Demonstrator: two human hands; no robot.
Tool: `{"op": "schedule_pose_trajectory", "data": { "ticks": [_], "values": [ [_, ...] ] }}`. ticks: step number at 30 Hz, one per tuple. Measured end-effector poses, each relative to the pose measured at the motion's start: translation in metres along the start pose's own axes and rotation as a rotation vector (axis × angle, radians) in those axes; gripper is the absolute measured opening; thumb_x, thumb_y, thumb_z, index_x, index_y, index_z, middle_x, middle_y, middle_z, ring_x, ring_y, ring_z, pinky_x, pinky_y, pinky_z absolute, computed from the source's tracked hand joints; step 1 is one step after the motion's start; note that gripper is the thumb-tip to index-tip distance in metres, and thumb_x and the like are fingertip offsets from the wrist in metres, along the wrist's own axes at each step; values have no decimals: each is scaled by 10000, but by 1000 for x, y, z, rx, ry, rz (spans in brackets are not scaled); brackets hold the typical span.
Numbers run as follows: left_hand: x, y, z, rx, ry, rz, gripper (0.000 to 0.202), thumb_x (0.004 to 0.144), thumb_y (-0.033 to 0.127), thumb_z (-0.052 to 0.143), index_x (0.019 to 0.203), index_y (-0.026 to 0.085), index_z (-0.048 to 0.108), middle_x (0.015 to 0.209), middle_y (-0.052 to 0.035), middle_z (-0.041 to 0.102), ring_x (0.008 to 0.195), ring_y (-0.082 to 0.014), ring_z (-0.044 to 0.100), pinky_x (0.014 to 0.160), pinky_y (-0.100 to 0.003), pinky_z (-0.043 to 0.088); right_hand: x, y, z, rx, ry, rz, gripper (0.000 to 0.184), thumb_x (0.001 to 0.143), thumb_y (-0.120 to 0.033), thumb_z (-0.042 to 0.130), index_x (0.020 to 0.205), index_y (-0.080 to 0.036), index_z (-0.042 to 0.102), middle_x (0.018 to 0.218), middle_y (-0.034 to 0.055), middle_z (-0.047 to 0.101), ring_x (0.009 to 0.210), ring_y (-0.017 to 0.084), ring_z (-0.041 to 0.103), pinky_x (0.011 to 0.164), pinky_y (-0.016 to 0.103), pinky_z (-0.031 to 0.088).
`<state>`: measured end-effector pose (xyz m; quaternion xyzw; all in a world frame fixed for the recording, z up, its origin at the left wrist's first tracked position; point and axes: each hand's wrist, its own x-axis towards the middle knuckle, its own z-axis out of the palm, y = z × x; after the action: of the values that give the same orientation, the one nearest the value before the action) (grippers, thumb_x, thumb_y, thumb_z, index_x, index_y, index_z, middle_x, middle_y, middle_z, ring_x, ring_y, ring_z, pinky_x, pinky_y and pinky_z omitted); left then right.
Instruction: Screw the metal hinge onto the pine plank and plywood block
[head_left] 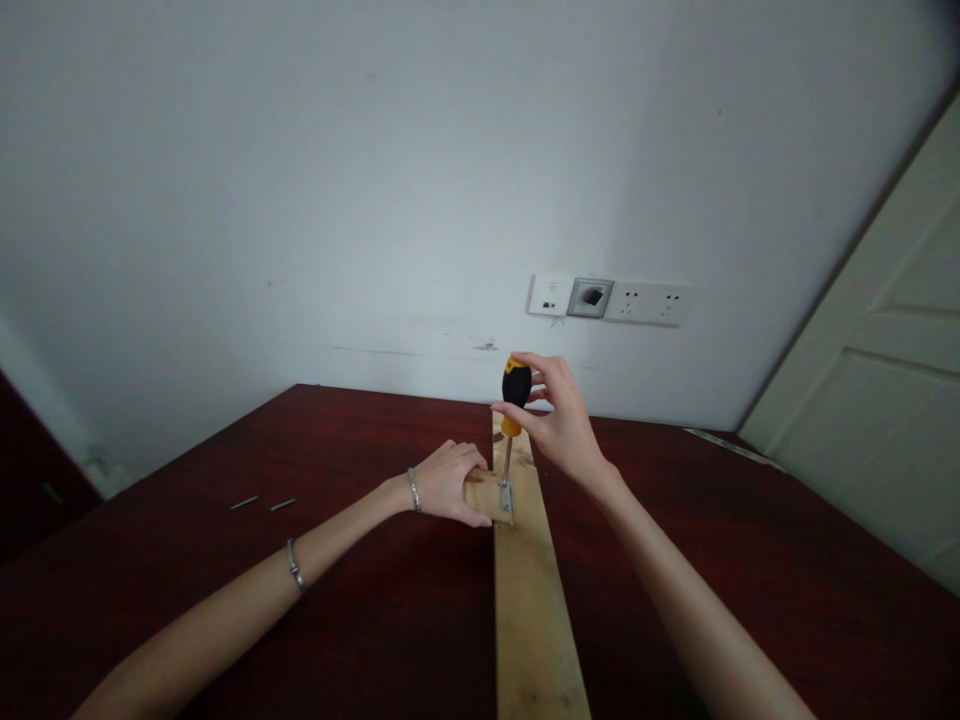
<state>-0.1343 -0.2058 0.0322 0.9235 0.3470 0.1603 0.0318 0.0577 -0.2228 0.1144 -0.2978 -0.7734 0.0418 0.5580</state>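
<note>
My right hand (559, 415) is closed around the black and yellow handle of a screwdriver (516, 388), which stands nearly upright. Its shaft runs down to a small metal plate (506, 497) on a short wooden block (484, 492). That block lies across a long wooden board (531, 600). With fingers and thumb on opposite sides, my left hand (452, 485) grips the block's left end. One screw head shows at the plate's near end; the screwdriver's tip meets the far end, where any screw is too small to make out.
Two thin metal screws or nails (244, 502) lie on the dark red table (360, 600), left of my left hand. Behind the table rises a white wall with sockets (641, 303). A flat printed strip (735, 448) lies near the back right edge, by a white door (885, 380).
</note>
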Motion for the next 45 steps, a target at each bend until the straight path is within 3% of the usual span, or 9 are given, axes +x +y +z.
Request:
{"op": "schedule_pose_trajectory", "data": {
  "ticks": [3, 8, 14, 20, 26, 32, 38, 45],
  "values": [
    [-4, 2, 0, -6, 12, -35, 640, 514, 631, 726, 917, 167, 548, 910, -50, 585, 846, -235, 546, 785, -353, 364, -1, 0, 3, 23, 31, 4, 468, 765, -237, 628, 1206, -295, 484, 1108, 68, 510, 924, 205, 537, 741, 372, 526],
    [-6, 3, 1, -5, 19, -89, 632, 512, 612, 736, 914, 165, 538, 942, -56, 561, 878, -243, 521, 795, -366, 352, -1, 0, 3, 91, -36, -3, 508, 804, -215, 555, 1280, -303, 399, 1255, 73, 486, 1026, 215, 532, 818, 397, 505],
    [-4, 4, 5, -23, 5, -103, 628, 513, 598, 749, 909, 155, 547, 950, -63, 549, 888, -251, 514, 785, -366, 355, 0, 0, 2, -63, -24, -26, 525, 759, -284, 656, 1246, -286, 460, 1094, 69, 509, 886, 193, 540, 775, 375, 515],
    [-6, 2, 5, -72, 32, -106, 628, 511, 602, 748, 911, 163, 545, 942, -53, 539, 878, -239, 513, 787, -365, 360, 0, -4, 0, 18, -62, -10, 555, 791, -201, 566, 1306, -274, 373, 1259, 87, 492, 992, 201, 544, 818, 372, 510],
    [-6, 4, 3, -76, 31, -111, 625, 490, 596, 758, 889, 162, 548, 921, -53, 539, 866, -240, 517, 771, -362, 371, -1, -1, 2, -81, 15, 9, 516, 759, -274, 633, 1240, -264, 448, 1122, 79, 527, 826, 179, 545, 714, 350, 528],
    [-6, 2, 4, -103, 56, -124, 619, 501, 588, 757, 903, 165, 548, 930, -51, 541, 865, -230, 522, 770, -355, 375, 0, -4, -1, 3, -18, 23, 562, 787, -174, 522, 1317, -279, 369, 1247, 84, 501, 996, 206, 546, 827, 388, 506],
    [-7, -1, 8, -132, 51, -128, 618, 500, 574, 769, 906, 160, 558, 937, -52, 543, 871, -228, 521, 785, -363, 373, 1, 3, -2, -82, 9, 43, 544, 755, -276, 638, 1267, -268, 454, 1075, 78, 535, 775, 172, 543, 699, 359, 534],
    [-7, -1, 6, -165, 79, -121, 607, 513, 568, 769, 913, 166, 553, 945, -48, 540, 869, -215, 518, 797, -356, 384, 1, 5, -2, 30, -29, 51, 599, 805, -243, 551, 1355, -279, 317, 1229, 87, 510, 871, 184, 571, 765, 377, 531]
  ]
}}
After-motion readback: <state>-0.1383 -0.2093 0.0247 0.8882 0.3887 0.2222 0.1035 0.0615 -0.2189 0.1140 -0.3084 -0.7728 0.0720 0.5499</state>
